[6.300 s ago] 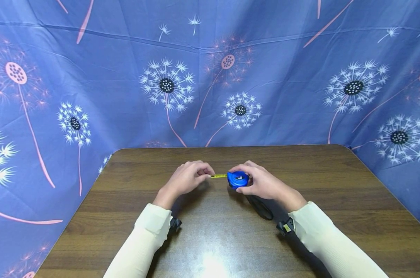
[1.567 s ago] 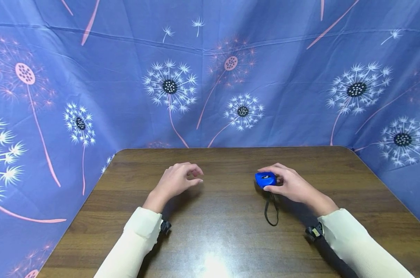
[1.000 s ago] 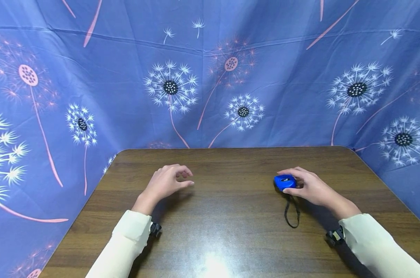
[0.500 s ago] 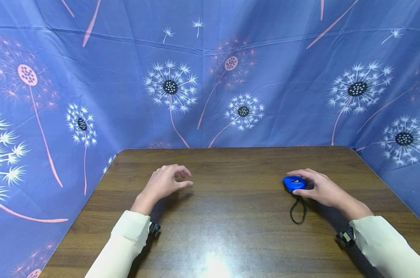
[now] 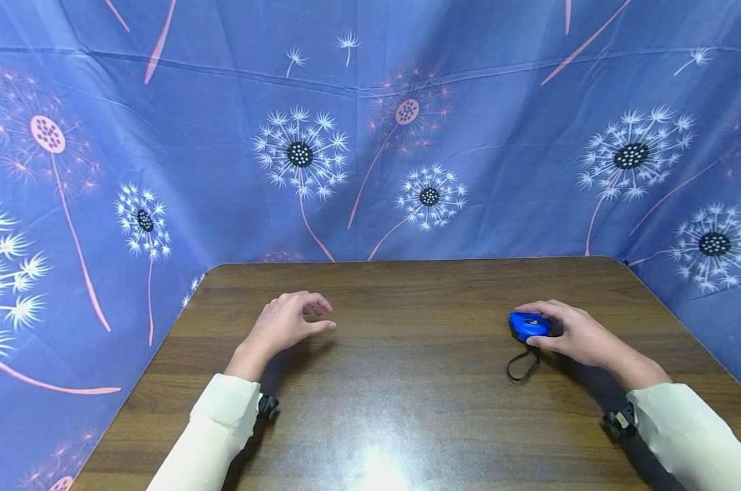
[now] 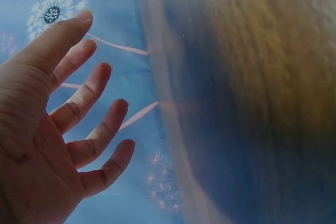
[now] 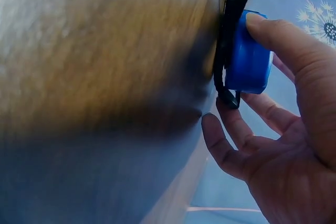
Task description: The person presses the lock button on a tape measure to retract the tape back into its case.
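Observation:
A blue tape measure (image 5: 527, 326) is at the right side of the table, its yellow blade out of sight. My right hand (image 5: 575, 334) grips its case between thumb and fingers. From the case a black wrist strap (image 5: 522, 367) loops down toward the near side; in the right wrist view the strap (image 7: 226, 51) hangs along the case. At the left, my left hand (image 5: 284, 324) is held over the table with nothing in it. In the left wrist view its fingers (image 6: 100, 129) are spread and loosely bent, the thumb apart from them.
The brown wooden table (image 5: 395, 361) reaches back to a blue cloth (image 5: 370, 136) printed with dandelions. A bright light reflection lies on the table's near part. Each wrist carries a small black camera, such as the left one (image 5: 267, 406).
Earlier my left hand pinched the yellow blade's end beside the case; it has since let go and moved left. My right hand has carried the tape measure to the right, slowing lately.

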A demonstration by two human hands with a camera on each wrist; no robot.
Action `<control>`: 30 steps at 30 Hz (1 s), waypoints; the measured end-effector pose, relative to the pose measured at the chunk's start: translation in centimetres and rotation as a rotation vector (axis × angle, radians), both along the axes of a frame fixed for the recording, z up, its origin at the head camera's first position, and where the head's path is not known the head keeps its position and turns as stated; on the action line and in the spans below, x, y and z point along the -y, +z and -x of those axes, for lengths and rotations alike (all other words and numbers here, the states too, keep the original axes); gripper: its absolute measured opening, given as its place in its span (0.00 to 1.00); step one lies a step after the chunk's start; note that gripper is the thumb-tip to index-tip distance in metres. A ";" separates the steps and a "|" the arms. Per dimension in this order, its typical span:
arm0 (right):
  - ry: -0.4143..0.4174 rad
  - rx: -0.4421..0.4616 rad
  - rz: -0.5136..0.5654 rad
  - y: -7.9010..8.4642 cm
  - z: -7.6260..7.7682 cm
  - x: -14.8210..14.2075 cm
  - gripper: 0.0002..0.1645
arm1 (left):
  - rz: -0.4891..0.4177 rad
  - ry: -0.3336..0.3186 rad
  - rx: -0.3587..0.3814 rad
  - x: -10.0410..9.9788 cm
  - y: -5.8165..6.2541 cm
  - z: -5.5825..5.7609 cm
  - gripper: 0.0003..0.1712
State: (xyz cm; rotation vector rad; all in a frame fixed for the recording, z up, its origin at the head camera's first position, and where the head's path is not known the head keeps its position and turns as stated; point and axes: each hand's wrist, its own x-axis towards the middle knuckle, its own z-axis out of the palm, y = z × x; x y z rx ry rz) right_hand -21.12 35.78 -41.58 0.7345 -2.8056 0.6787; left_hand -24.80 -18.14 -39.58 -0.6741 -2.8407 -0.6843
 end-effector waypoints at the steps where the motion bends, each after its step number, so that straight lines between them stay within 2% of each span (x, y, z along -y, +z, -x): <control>1: 0.000 0.008 0.000 0.0 0.0 -0.1 0.36 | 0.002 0.000 -0.001 0.1 -0.1 0.0 0.17; 11: -0.012 0.034 -0.004 -0.1 -0.3 -0.8 0.35 | 0.033 0.039 -0.002 1.3 -0.4 -0.3 0.21; 19: -0.021 0.017 -0.001 -0.3 -0.7 -1.0 0.34 | 0.062 0.064 -0.004 1.5 -0.5 -0.6 0.28; 24: -0.033 0.041 0.001 -0.4 -0.9 -1.2 0.34 | 0.135 0.086 0.003 1.4 -0.6 -0.9 0.32; 30: -0.038 0.052 0.011 -0.4 -0.9 -1.2 0.34 | 0.217 0.112 -0.030 1.1 -0.2 -1.2 0.38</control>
